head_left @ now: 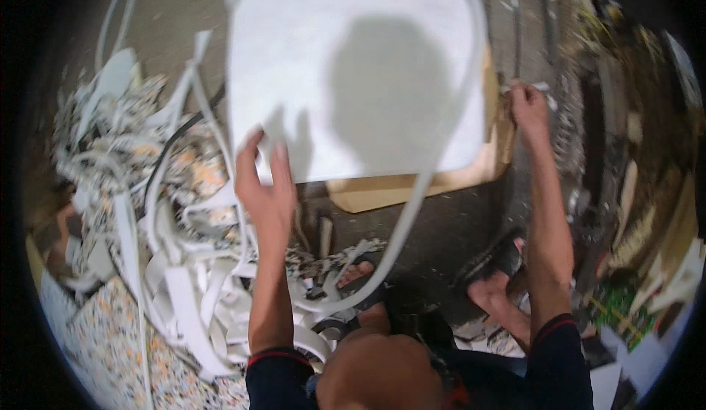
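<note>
A white panel [294,50] with rounded corners lies in front of me, and a dark round shadow falls on it. My left hand [268,178] is at the panel's lower left corner. Its thumb and fingers are apart and hold nothing; whether they touch the panel I cannot tell. Off the panel's right edge, my right hand [529,108] is closed at the end of a long, thin, dark blade-like rod [516,31]. A pale flexible strip [413,215] follows the panel's upper and right border, then curves down loose toward the scrap on the left.
Under the panel sits a tan board [360,198]. At left, white strip offcuts [195,311] and shredded scrap pile up beside a speckled foam sheet [110,344]. More debris [629,226] lines the right side. My sandalled foot [496,285] is below the panel.
</note>
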`<state>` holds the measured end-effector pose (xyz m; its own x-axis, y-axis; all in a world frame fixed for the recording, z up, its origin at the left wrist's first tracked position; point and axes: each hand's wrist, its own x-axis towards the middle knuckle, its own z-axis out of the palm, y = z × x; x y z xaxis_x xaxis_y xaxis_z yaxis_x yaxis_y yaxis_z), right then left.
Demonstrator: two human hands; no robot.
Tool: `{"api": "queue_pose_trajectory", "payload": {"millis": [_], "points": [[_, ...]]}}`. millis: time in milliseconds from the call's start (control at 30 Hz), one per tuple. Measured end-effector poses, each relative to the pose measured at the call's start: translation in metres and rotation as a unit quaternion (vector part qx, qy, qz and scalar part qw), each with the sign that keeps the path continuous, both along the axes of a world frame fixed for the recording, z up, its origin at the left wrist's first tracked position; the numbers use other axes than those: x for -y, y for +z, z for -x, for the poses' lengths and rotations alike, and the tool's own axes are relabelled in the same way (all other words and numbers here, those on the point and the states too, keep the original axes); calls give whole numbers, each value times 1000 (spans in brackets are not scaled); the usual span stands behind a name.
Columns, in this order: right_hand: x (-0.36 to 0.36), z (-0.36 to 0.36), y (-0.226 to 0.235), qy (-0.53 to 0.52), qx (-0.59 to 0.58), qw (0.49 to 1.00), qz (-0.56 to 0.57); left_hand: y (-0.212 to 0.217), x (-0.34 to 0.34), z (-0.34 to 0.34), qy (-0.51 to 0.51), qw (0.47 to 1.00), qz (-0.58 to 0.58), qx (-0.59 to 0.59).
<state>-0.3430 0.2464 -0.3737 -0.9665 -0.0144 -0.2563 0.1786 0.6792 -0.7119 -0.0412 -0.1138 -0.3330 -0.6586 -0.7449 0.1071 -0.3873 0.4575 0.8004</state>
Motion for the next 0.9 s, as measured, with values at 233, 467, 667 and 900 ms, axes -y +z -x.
{"api": "queue_pose_trajectory", "payload": {"millis": [233,467,667,900], "points": [[97,41,-24,-72,43,986,146,-64,158,87,84,974,-67,200],[107,30,-14,-82,47,977,190,-94,157,103,130,967,-1,220],[92,-36,27,-139,57,964,219,-55,156,121,159,944,148,249],[33,-208,76,-116,146,908,376,20,181,226,50,953,279,106]]}}
